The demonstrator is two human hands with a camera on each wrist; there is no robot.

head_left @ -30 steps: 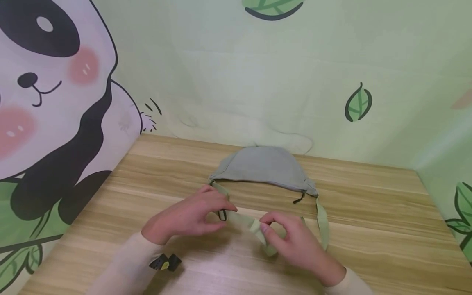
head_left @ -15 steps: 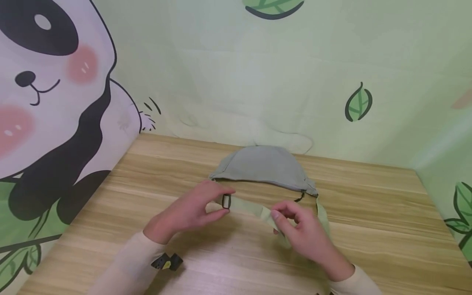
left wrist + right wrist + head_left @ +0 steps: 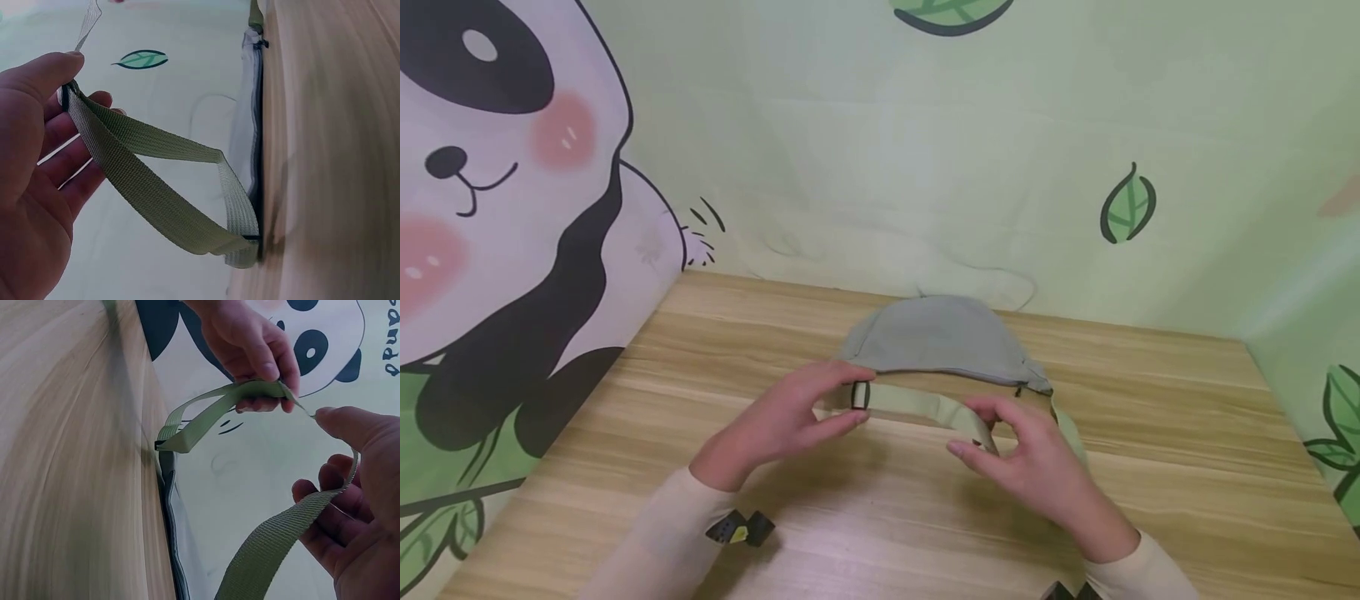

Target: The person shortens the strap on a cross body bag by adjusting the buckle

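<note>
A grey waist bag lies on the table with its zip edge toward me and a pale green webbing strap running from its ends. A dark slider buckle sits on the strap. My left hand pinches strap and buckle between thumb and fingers, raised in front of the bag's left end. Beyond it, in the left wrist view, a doubled strap loop hangs down to the bag's end. My right hand holds the strap farther right, fingers curled round it and thumb spread away from the fingertips.
The wooden table meets a pale green wall close behind the bag. A panda picture covers the left wall. Dark pieces are fixed at my left cuff and my right cuff.
Both hands have risen, lifting the strap and buckle off toward the bag. My right hand has moved right, and its thumb has spread from its earlier pinch. The bag's left end has shifted slightly right.
</note>
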